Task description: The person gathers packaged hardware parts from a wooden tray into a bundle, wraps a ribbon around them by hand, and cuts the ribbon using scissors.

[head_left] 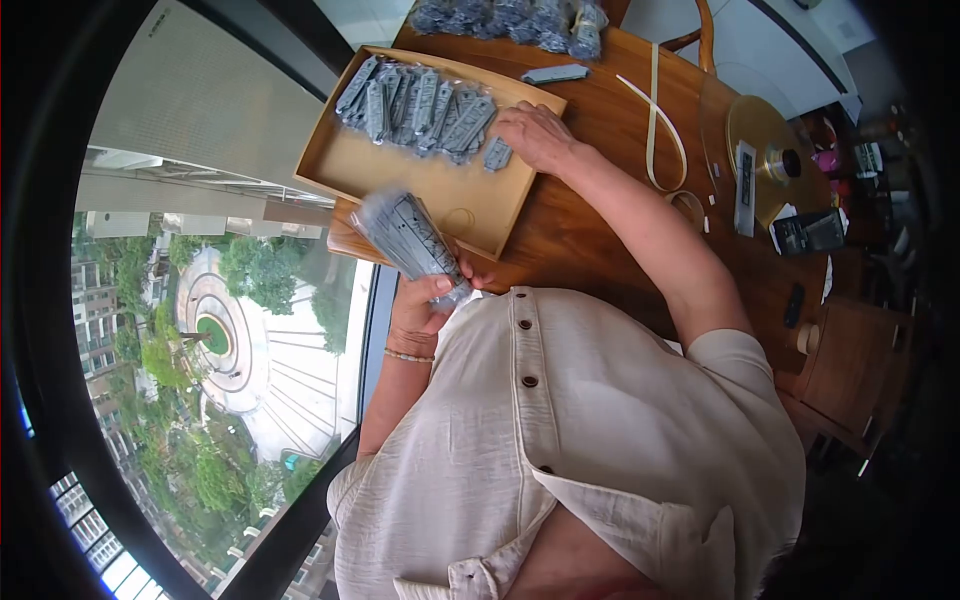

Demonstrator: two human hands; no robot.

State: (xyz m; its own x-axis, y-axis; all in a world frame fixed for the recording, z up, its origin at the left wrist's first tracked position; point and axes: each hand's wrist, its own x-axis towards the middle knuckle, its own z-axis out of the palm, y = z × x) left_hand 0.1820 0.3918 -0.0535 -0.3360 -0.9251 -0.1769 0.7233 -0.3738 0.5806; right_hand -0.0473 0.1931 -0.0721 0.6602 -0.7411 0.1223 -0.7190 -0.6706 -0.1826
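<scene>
My left hand [420, 305], with a beaded bracelet at the wrist, is closed around a bundle of flat grey strips [405, 235] in clear plastic. The bundle is tilted and its far end is blurred, near the tray's front side. My right hand [540, 137] reaches over the right part of a shallow wooden tray [410, 182], palm down with fingers curled. A small grey wrapped strip [497, 153] shows at its thumb side, and the fingers seem to pinch it. Several more grey strips in clear wrap [420, 108] lie in a pile along the tray's back.
Several bagged grey bundles [510, 22] stand at the table's far edge, and one grey strip [555, 74] lies behind the tray. A pale band [655, 120] curls across the wooden table [600, 235]. A tape-like gold disc [760, 135] stands at right. A window [250, 350] borders the left.
</scene>
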